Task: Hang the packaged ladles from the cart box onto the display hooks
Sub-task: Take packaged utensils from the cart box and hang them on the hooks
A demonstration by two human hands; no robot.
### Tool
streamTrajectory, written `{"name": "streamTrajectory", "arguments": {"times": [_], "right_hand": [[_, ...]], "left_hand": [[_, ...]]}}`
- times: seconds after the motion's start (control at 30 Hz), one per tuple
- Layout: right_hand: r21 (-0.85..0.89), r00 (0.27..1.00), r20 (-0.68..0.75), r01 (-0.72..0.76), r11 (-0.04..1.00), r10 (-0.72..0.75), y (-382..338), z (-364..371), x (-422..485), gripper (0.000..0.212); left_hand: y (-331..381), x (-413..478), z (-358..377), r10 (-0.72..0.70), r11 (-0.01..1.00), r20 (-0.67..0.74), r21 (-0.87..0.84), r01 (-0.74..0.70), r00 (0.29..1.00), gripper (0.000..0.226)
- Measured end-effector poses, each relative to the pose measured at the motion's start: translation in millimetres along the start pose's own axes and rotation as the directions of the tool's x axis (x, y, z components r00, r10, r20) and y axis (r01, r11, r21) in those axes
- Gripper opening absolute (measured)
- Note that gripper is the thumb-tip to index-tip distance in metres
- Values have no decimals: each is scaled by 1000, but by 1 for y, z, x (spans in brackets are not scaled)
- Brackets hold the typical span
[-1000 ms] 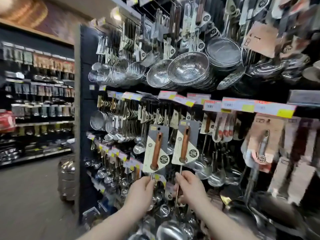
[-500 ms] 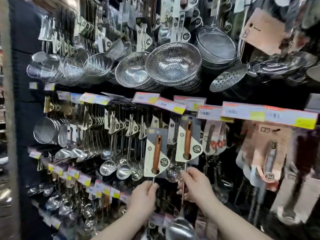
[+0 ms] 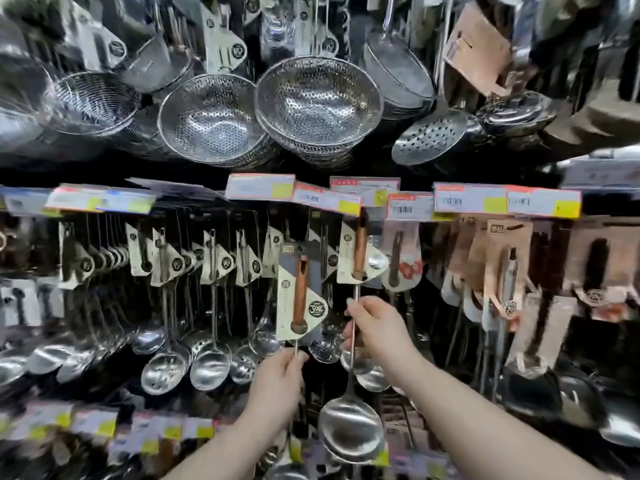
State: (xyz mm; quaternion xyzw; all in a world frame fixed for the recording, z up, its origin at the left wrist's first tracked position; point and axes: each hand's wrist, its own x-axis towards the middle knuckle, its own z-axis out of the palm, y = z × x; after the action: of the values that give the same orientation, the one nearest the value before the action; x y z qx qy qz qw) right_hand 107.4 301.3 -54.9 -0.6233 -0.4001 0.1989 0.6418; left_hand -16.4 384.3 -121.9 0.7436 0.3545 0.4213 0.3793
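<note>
- Our left hand [image 3: 277, 382] pinches the thin metal shaft of 1 packaged ladle [image 3: 300, 292], raising its wooden handle and cardboard sleeve in front of the lower hook row.
- Our right hand [image 3: 375, 327] grips the shaft of the second packaged ladle [image 3: 360, 251], whose card top sits just under the price tags [image 3: 325, 199]; its bowl [image 3: 349, 431] hangs below the wrist.
- Perforated strainers [image 3: 311, 102] hang on the upper row above both ladles.
- Steel ladles [image 3: 207, 362] already fill the hooks to the left.
</note>
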Motion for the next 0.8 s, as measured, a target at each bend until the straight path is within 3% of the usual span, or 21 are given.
{"name": "streamTrajectory", "arguments": {"times": [0.33,0.8], "right_hand": [[-53,998,-47,-55,997,52,-5,4,37,23],[-248,986,-145,-113,962,78,56,6,149,18]], "left_hand": [[-8,18,0,25,999,30,-40,-24,999,31],[-16,40,7,10,998,16,-60,-9,1000,28]]}}
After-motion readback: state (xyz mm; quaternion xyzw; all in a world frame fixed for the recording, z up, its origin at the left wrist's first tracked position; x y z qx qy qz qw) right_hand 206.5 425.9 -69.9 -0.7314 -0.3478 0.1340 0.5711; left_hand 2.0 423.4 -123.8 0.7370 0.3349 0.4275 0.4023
